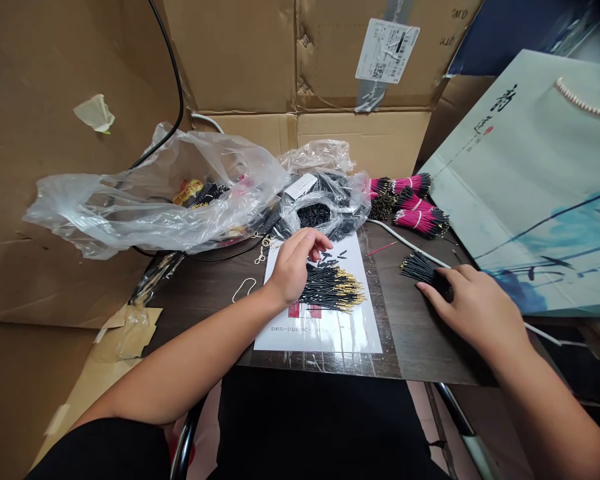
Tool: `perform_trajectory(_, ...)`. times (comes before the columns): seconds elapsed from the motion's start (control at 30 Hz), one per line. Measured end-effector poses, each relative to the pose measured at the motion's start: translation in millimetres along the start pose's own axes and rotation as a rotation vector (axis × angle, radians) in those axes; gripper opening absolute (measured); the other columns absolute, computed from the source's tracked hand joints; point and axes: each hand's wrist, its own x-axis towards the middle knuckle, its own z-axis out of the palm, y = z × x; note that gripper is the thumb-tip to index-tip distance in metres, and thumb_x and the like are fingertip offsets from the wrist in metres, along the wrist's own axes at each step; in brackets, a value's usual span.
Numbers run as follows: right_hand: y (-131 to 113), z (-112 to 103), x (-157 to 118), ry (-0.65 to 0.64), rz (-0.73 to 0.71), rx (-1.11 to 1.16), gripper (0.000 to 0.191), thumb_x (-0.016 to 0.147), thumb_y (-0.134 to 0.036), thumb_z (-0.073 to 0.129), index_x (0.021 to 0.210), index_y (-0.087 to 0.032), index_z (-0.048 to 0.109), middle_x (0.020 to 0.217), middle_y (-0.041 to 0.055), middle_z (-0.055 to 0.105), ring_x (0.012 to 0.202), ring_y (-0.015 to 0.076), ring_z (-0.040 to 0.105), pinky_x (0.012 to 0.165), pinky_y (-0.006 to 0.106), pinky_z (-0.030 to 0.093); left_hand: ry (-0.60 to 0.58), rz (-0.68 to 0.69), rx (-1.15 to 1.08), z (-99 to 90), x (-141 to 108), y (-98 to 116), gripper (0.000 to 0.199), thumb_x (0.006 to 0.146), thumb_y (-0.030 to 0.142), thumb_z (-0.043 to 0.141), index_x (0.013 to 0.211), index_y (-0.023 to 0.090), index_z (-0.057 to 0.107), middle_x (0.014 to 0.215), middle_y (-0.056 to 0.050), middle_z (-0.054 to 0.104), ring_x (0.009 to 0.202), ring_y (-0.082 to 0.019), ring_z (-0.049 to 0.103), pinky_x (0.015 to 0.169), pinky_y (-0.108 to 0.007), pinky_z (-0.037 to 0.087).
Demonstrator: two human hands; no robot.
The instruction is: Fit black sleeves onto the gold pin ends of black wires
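Note:
My left hand (294, 267) is over the white printed sheet (320, 340), its fingers curled toward the thumb beside small loose black tubes (326, 259). Whatever is between those fingertips, if anything, is too small to make out. Just below and right of that hand, a spread row of short black wires with gold-coloured ends (333, 288) lies across the sheet. On the right part of the table, my right hand (473, 307) has its thumb and fingers around a bundle of black wires (416, 268). The bundle's far end fans out; its near end is hidden under the hand.
Behind the sheet, an open plastic bag of black tubes (314, 215) sits by a large clear bag (165, 220). Tied pink wire bundles (416, 217) lie at the back right, before a pale paper bag (545, 193). Cardboard boxes (240, 60) wall the back; a white cable (405, 237) crosses the table.

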Motion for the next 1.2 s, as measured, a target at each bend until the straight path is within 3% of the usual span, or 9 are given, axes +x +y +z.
perform_trajectory(0.2, -18.8, -0.7, 5.8, 0.033, 0.02, -0.117, 0.044, 0.094, -0.048, 0.031, 0.102, -0.016, 0.059, 0.092, 0.0115, 0.061, 0.083, 0.0238, 0.059, 0.057, 0.031, 0.031, 0.023, -0.023, -0.026, 1.4, 0.0, 1.7, 0.059, 0.099, 0.05, 0.016, 0.083, 0.019, 0.064, 0.085, -0.007, 0.06, 0.073, -0.016, 0.049, 0.075, -0.033, 0.041)
perform_trajectory(0.37, -28.0, -2.2, 9.9, 0.012, 0.034, -0.167, 0.044, 0.095, -0.047, 0.029, 0.092, -0.014, 0.059, 0.088, 0.0121, 0.06, 0.075, 0.0218, 0.057, 0.053, 0.03, 0.02, 0.01, 0.015, 0.03, -0.3, 0.9, -0.1, 0.059, 0.1, 0.048, 0.015, 0.084, 0.018, 0.063, 0.083, -0.007, 0.059, 0.073, -0.016, 0.05, 0.073, -0.033, 0.041)
perform_trajectory(0.43, -28.3, -4.1, 11.5, 0.012, 0.029, -0.179, 0.046, 0.094, -0.048, 0.029, 0.091, -0.014, 0.059, 0.087, 0.0125, 0.06, 0.076, 0.023, 0.057, 0.054, 0.03, 0.022, -0.036, 0.078, 0.173, -2.9, 2.3, 0.1, 0.055, 0.1, 0.044, 0.018, 0.085, 0.018, 0.063, 0.084, -0.007, 0.059, 0.076, -0.017, 0.051, 0.074, -0.034, 0.041)
perform_trajectory(0.6, -28.2, -15.8, 16.7, 0.092, -0.004, -0.148, 0.048, 0.094, -0.048, 0.032, 0.112, -0.013, 0.058, 0.092, 0.0146, 0.061, 0.084, 0.0268, 0.055, 0.066, 0.034, 0.033, -0.288, 0.29, 0.831, -11.8, 7.8, -1.5, 0.039, 0.096, 0.036, 0.033, 0.077, 0.016, 0.06, 0.077, -0.007, 0.056, 0.077, -0.02, 0.05, 0.075, -0.036, 0.036)
perform_trajectory(0.7, -35.7, -25.2, 24.2, 0.086, -0.122, 0.007, 0.045, 0.093, -0.046, 0.035, 0.117, -0.015, 0.057, 0.102, 0.0137, 0.062, 0.093, 0.0263, 0.055, 0.078, 0.037, 0.039, -0.388, 0.329, 1.03, -15.7, 10.0, -5.9, 0.03, 0.091, 0.032, 0.04, 0.077, 0.015, 0.061, 0.077, -0.008, 0.058, 0.077, -0.022, 0.052, 0.074, -0.037, 0.035)
perform_trajectory(0.87, -64.6, -33.9, 47.4, -0.076, -0.415, 0.36, 0.036, 0.093, -0.041, 0.04, 0.111, -0.02, 0.062, 0.109, 0.009, 0.061, 0.101, 0.0215, 0.055, 0.09, 0.035, 0.042, -0.506, 0.36, 1.126, -18.5, 11.5, -5.7, 0.022, 0.084, 0.03, 0.046, 0.082, 0.015, 0.062, 0.078, -0.007, 0.063, 0.078, -0.023, 0.056, 0.075, -0.038, 0.034)
perform_trajectory(1.03, -91.0, -29.9, 74.3, -0.208, -0.569, 0.483, 0.034, 0.092, -0.042, 0.042, 0.104, -0.019, 0.064, 0.1, 0.0073, 0.062, 0.097, 0.0205, 0.056, 0.087, 0.035, 0.044, -0.568, 0.376, 1.145, -20.4, 13.5, 0.3, 0.022, 0.083, 0.025, 0.045, 0.079, 0.016, 0.064, 0.075, -0.005, 0.063, 0.075, -0.02, 0.056, 0.074, -0.037, 0.033)
perform_trajectory(1.2, -96.6, -23.2, 84.2, -0.262, -0.622, 0.519, 0.03, 0.091, -0.04, 0.045, 0.101, -0.021, 0.066, 0.094, 0.0066, 0.06, 0.09, 0.0183, 0.056, 0.08, 0.032, 0.043, -0.604, 0.377, 1.133, -24.8, 16.2, 0.4, 0.022, 0.082, 0.022, 0.046, 0.079, 0.019, 0.068, 0.075, -0.003, 0.063, 0.076, -0.019, 0.056, 0.077, -0.037, 0.034)
